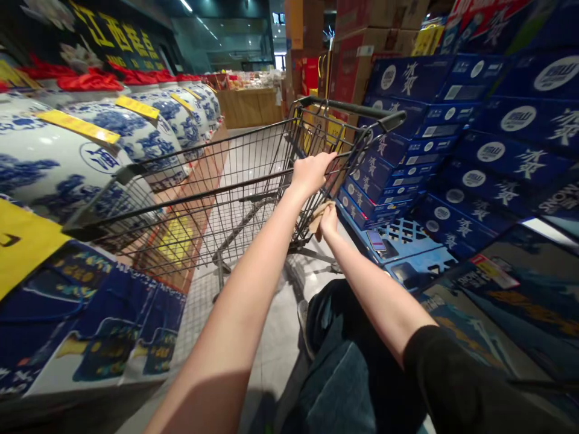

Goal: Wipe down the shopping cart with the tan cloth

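The end of a shopping cart (235, 187) is gripped in the closed left hand (312, 172); just below that hand, a tan cloth (318, 218) is pinched by the curled right hand (329, 222). Through too hard a push, the cart could be rolled into the porcelain jars (131, 131) left of both hands, or the cloth snagged on wire.

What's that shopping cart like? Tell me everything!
The shopping cart looks like dark metal wire mesh, with a thick handle. It stands upright on the pale floor, between blue-and-white jars and blue boxes. The left hand grips it near the handle. The right hand holds a tan cloth beside it, maybe touching.
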{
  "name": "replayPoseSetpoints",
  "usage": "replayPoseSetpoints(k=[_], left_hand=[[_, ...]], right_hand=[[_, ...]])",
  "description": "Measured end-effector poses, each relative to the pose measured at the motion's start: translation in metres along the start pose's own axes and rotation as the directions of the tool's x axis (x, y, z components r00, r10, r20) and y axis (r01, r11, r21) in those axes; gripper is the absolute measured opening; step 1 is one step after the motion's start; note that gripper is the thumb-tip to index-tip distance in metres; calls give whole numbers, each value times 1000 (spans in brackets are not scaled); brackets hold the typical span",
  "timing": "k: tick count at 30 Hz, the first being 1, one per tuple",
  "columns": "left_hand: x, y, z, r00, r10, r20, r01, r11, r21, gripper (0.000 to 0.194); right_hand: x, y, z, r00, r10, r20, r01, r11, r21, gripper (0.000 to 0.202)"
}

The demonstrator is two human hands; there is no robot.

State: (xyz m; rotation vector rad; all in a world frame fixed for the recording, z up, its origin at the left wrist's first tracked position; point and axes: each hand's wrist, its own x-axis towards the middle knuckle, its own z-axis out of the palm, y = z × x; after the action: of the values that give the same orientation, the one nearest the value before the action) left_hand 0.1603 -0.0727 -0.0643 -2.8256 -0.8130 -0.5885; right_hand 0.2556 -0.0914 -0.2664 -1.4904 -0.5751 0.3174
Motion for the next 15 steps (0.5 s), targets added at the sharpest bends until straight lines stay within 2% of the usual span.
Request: replayPoseSetpoints(k=[2,5,9,12,15], left_hand=[[-4,-2,-1,1000,-3,5,3,1000,4,73],[-11,-3,-2,1000,-7,-13,8,1000,3,73],[-16,-1,-1,998,-32,-57,30,999,-22,60],[-18,-1,0,995,-69,-69,66,997,-50,50],[-19,-3,-1,995,-83,-58,79,995,-62,51]], right_hand=[[-19,11,5,996,53,66,-52,998,-20,41],[-23,8,6,994,67,89,-64,998,-27,39],[-3,-21,-5,999,2,34,-3,1000,10,19],[16,-44,-20,997,-78,17,77,995,66,22],[28,-57,-30,991,-134,-6,134,982,131,17]])
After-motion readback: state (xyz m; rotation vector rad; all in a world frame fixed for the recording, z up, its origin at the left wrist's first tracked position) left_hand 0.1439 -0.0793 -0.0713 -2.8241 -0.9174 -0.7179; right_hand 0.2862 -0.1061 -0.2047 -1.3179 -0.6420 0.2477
